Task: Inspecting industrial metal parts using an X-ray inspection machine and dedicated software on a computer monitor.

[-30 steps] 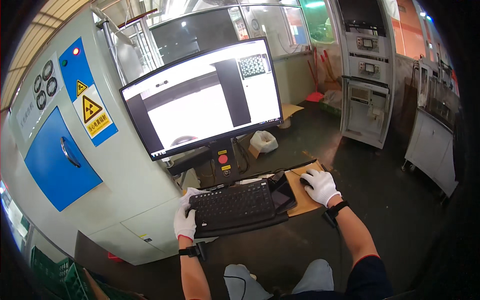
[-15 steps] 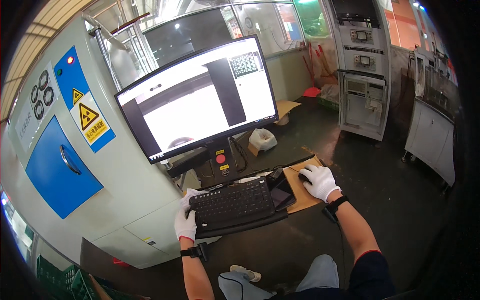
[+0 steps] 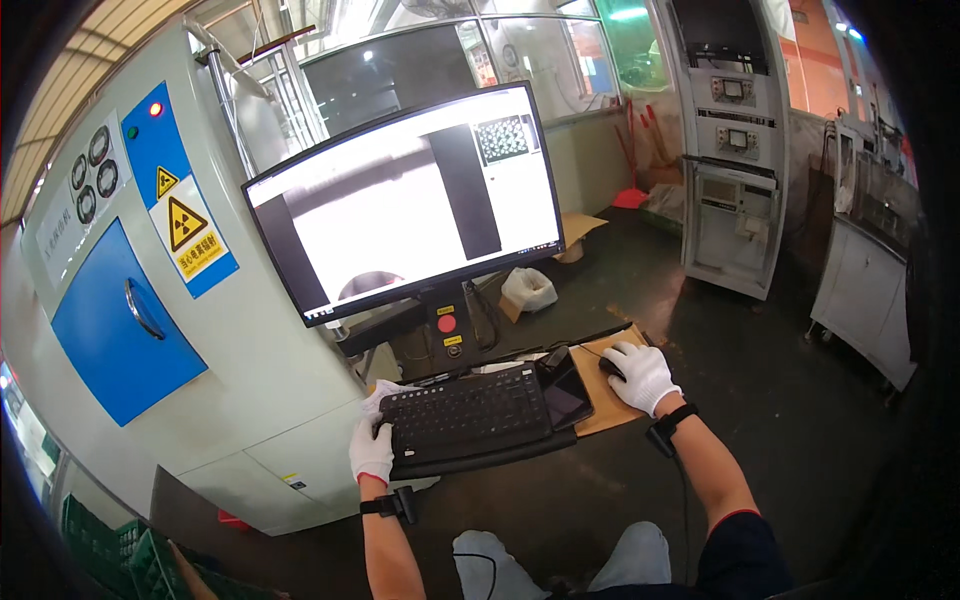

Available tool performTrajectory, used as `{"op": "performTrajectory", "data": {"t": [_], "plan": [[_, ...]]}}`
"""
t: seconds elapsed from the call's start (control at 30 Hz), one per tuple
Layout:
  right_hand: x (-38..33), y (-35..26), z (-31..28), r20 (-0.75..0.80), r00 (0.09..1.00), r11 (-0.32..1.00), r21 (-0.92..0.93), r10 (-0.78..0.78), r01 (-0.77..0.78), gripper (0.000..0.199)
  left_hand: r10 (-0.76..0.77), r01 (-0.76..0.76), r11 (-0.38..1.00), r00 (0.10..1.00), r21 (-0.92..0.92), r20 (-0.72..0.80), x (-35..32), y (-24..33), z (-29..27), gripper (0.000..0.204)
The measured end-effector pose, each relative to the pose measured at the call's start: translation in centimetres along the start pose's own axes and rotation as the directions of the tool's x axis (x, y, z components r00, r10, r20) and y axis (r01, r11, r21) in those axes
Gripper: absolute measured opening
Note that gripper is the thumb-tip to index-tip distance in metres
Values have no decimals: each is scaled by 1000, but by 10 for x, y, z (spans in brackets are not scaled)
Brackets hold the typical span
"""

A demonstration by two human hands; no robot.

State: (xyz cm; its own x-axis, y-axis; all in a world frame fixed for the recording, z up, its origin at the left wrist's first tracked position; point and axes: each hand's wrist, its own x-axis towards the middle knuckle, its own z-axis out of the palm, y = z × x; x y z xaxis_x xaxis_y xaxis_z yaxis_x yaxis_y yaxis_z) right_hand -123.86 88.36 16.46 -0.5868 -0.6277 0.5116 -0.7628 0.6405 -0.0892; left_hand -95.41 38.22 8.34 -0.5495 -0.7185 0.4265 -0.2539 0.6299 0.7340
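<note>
Workshop, dark floor (image 3: 770, 400)

Mouse (image 3: 608, 368) on cardboard (image 3: 605, 416), fingers of right hand (image 3: 642, 377) cupped around it; probably light, stiff, best held by its sides. Left hand (image 3: 371, 448) at left edge of keyboard (image 3: 465, 408); cannot tell whether fingers grasp. Monitor (image 3: 390, 220) beyond.

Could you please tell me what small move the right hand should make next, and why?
Probably a slight slide of the mouse with the right hand: that gloved hand partly covers it on the brown board, the lit monitor shows an image, and the left hand is at the left end of the keyboard.
</note>
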Motion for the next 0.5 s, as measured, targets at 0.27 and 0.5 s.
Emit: {"op": "performTrajectory", "data": {"t": [0.27, 0.5], "plan": [[-1, 2, 0, 8, 1000, 1000, -10, 18, -18, 44, -42, 42, 999, 999, -7, 31, 1, 5, 3, 38], [1, -1, 2, 28, 999, 1000, -12, 23, -22, 45, 5, -5, 1000, 1000, 26, 12, 3, -10, 2, 39]]}}
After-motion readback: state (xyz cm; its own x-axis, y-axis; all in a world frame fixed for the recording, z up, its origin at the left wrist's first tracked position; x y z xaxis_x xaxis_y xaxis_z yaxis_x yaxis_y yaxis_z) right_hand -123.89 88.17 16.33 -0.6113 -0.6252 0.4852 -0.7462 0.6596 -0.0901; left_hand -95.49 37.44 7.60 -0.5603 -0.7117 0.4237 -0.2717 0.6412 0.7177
